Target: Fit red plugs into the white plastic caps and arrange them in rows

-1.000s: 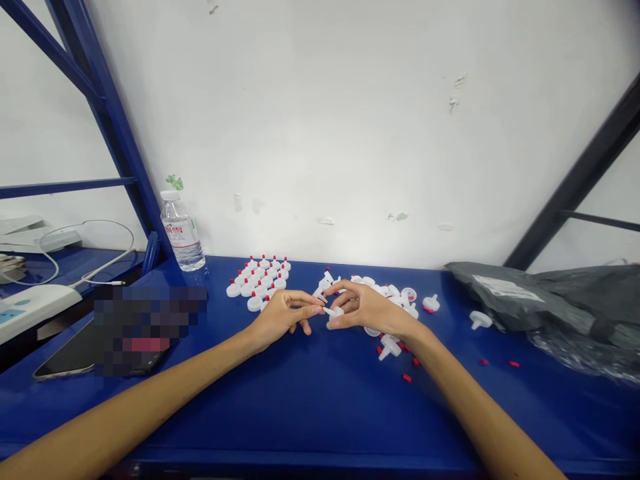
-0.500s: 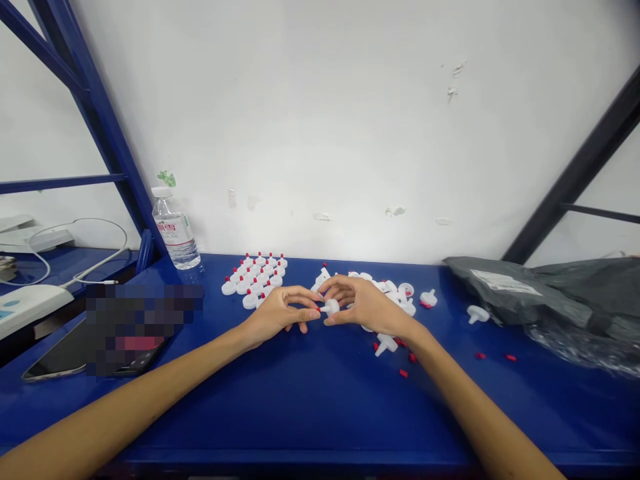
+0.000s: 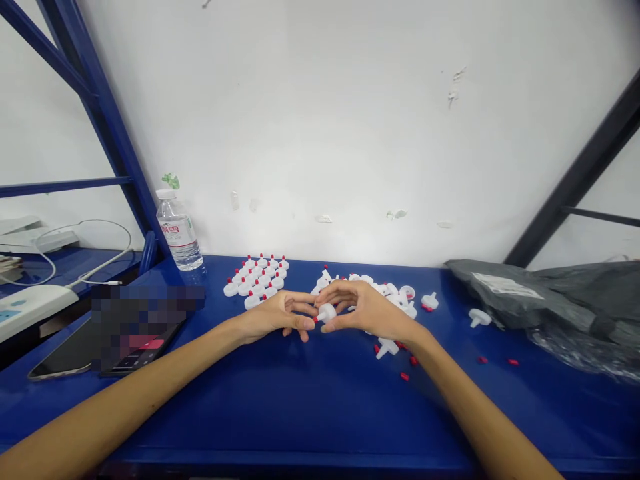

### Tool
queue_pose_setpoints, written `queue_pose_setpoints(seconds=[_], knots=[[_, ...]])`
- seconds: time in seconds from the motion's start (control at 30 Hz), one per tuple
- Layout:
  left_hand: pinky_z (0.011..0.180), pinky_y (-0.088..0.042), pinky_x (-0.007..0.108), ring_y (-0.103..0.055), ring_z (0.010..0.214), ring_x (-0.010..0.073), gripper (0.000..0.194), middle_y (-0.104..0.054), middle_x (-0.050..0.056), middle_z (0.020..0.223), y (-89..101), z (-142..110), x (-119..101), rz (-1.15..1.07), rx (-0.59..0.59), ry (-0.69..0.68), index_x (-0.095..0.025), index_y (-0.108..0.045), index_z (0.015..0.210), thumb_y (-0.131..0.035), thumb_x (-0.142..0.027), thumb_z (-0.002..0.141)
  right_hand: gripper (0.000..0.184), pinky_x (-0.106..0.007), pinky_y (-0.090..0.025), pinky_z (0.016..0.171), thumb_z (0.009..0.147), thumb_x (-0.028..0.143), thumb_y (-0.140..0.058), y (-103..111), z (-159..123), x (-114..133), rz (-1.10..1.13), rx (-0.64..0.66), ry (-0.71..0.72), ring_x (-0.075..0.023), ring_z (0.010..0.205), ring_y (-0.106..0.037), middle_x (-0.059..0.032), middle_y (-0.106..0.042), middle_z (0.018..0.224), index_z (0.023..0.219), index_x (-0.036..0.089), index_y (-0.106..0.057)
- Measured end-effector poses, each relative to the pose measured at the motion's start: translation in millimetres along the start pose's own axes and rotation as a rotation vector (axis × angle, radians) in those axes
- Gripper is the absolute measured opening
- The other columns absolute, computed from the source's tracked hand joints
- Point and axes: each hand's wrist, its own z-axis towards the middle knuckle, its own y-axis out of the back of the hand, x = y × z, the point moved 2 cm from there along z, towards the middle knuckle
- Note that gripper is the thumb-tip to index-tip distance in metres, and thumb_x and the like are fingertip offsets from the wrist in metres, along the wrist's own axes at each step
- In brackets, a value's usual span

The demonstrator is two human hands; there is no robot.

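Note:
Between my two hands is a white nozzle cap (image 3: 327, 313) with a small red tip cap (image 3: 315, 319) at its narrow end, which points left. My right hand (image 3: 364, 308) grips the wide white base between thumb and fingers. The thumb and fingertips of my left hand (image 3: 281, 313) are closed on the red tip cap. To the left, white nozzle caps with red tips (image 3: 257, 273) stand upright in close rows. A loose pile of white nozzle caps (image 3: 395, 293) lies behind and right of my right hand, partly hidden by it.
Loose red tip caps (image 3: 405, 377) are scattered on the blue table (image 3: 300, 413). A water bottle (image 3: 179, 233) stands at the back left, near a phone (image 3: 60, 353). A dark grey plastic bag (image 3: 525, 290) lies at the right. A white wall rises behind.
The held nozzle cap has shifted slightly left and down in the view and tilted, its red tip now lower. Both hands stay closed on it, and the view has shifted a little.

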Motion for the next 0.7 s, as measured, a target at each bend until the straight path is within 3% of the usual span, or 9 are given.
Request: queue_pose_setpoints(seconds=[0.17,0.27,0.47,0.7], knots=[[0.048,-0.033,0.018,-0.071,0.080,0.0171,0.064,-0.068,0.015,0.121,-4.1,-4,-4,-0.173,0.094,-0.022,-0.021,-0.060,0.135,-0.081,-0.031,0.075,0.031,-0.033,-0.047,0.085,0.071,0.036,-0.085,-3,0,6,-0.048,-0.027,0.029,-0.0195,0.094,-0.065,-0.0002,-0.072,0.098,0.099,0.026,-0.075],[0.053,-0.041,0.018,-0.069,0.090,0.0200,0.057,-0.070,0.014,0.107,-11.5,-6,-4,-0.280,0.137,-0.022,-0.016,-0.066,0.127,-0.081,-0.029,0.074,0.035,-0.032,-0.049,0.083,0.070,0.038,-0.085,-5,0,6,0.010,-0.012,0.018,-0.0199,0.092,-0.066,-0.0003,-0.072,0.094,0.100,0.025,-0.074],[0.071,-0.052,0.023,-0.064,0.081,0.0150,0.036,-0.069,0.009,0.090,-17.6,-4,1,-0.391,0.120,-0.033,-0.010,-0.075,0.105,-0.080,-0.030,0.075,0.037,-0.032,-0.048,0.086,0.067,0.033,-0.087,-9,1,7,0.056,0.034,0.014,-0.0206,0.096,-0.068,-0.0014,-0.074,0.098,0.100,0.023,-0.073],[0.066,-0.048,0.021,-0.061,0.075,0.0127,0.032,-0.070,0.007,0.084,-18.4,-6,0,-0.306,0.102,-0.085,-0.010,-0.077,0.099,-0.083,-0.026,0.072,0.040,-0.032,-0.048,0.088,0.065,0.031,-0.089,-9,-1,8,0.087,0.062,0.010,-0.0213,0.098,-0.069,-0.0011,-0.075,0.099,0.101,0.024,-0.072]])
